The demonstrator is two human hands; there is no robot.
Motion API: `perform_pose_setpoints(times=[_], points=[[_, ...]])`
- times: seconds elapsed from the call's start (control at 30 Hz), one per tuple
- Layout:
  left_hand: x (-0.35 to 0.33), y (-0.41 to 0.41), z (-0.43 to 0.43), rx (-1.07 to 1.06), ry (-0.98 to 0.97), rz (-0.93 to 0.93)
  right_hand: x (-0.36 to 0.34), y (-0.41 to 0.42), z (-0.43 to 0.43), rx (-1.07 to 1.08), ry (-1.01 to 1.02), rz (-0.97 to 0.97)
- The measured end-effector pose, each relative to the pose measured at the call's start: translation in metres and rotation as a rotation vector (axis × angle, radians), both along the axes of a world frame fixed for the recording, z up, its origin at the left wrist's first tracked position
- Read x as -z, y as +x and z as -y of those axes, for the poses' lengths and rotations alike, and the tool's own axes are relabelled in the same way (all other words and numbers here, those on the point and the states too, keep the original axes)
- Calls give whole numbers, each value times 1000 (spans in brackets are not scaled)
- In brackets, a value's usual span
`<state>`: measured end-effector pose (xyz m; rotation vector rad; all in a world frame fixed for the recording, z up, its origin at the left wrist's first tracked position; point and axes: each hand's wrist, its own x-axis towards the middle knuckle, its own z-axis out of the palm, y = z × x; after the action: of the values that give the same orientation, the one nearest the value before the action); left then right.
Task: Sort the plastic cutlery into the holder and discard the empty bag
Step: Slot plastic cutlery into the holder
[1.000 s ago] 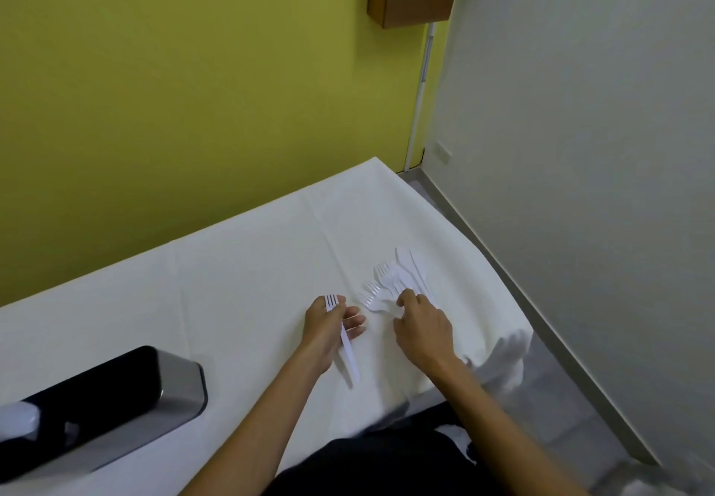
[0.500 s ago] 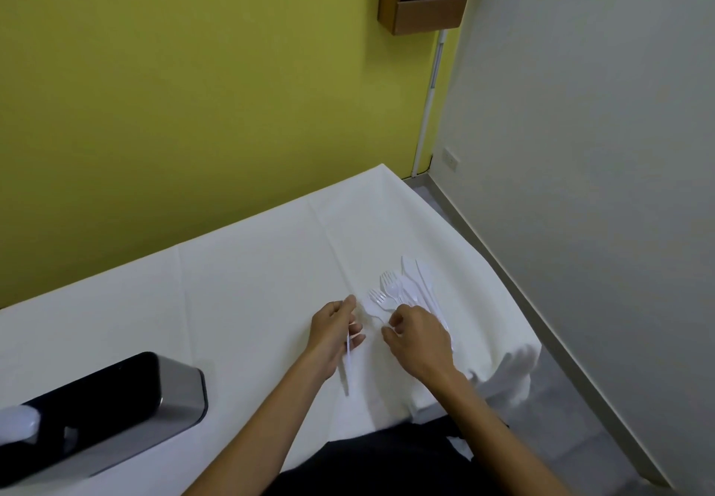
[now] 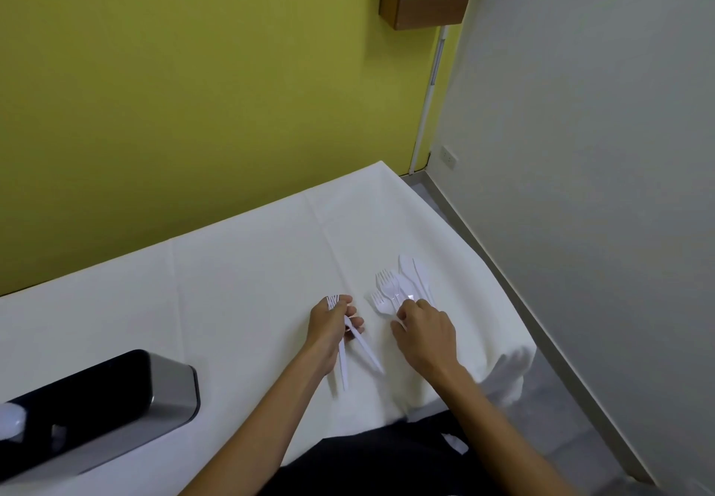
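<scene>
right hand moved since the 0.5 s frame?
Yes. The right hand has shifted right, farther from the tablecloth crease, away from the left hand holding forks and onto the cutlery pile.

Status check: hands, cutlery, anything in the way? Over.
Left hand grips two white forks. Right hand on the loose cutlery pile, grip unclear. Holder at lower left, nothing seen blocking it. Bag not in view.

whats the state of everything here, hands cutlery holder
left hand, grips two forks
right hand, fingers on the pile's handles, grip unclear
pile, loose on the table, unsorted
holder, on the table at left, apart from both hands
</scene>
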<state>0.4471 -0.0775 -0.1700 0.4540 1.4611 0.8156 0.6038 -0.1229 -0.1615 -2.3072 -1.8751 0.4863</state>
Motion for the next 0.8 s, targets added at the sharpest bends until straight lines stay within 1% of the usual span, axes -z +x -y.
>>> perform_pose_setpoints(times=[0.03,0.1,0.13,0.23,0.27,0.3,0.33,0.4,0.43,0.47,0.53,0.63,0.7,0.8], points=[[0,1,-1,17,1,-12,-2,-1,1,25,16,-59],[-1,2,-4,100,31,-66,-9,-5,1,76,55,-248],[-2,3,-4,146,52,-87,-13,-9,2,65,66,-329],[-6,4,-4,252,115,-141,-21,-21,2,-9,43,-513],[-6,3,-4,270,129,-160,-20,-22,1,-3,48,-560],[-6,3,-4,266,132,-170,-18,-21,1,25,63,-566],[-6,3,-5,244,119,-167,-15,-18,0,60,87,-508],[-5,0,-7,158,73,-124,-8,-11,-2,91,95,-227],[-4,0,-8,112,51,-87,-5,-8,-2,86,64,-91],[-4,0,-8,76,33,-46,-2,-7,-2,80,31,-7],[-5,0,-7,34,15,26,-1,-8,-1,73,-13,45],[-9,1,-5,26,13,59,0,-8,-2,69,-50,76],[-11,1,-6,30,14,48,-2,-7,-4,57,-67,81],[-12,2,-7,63,23,-22,-9,-5,-4,44,-92,44]])
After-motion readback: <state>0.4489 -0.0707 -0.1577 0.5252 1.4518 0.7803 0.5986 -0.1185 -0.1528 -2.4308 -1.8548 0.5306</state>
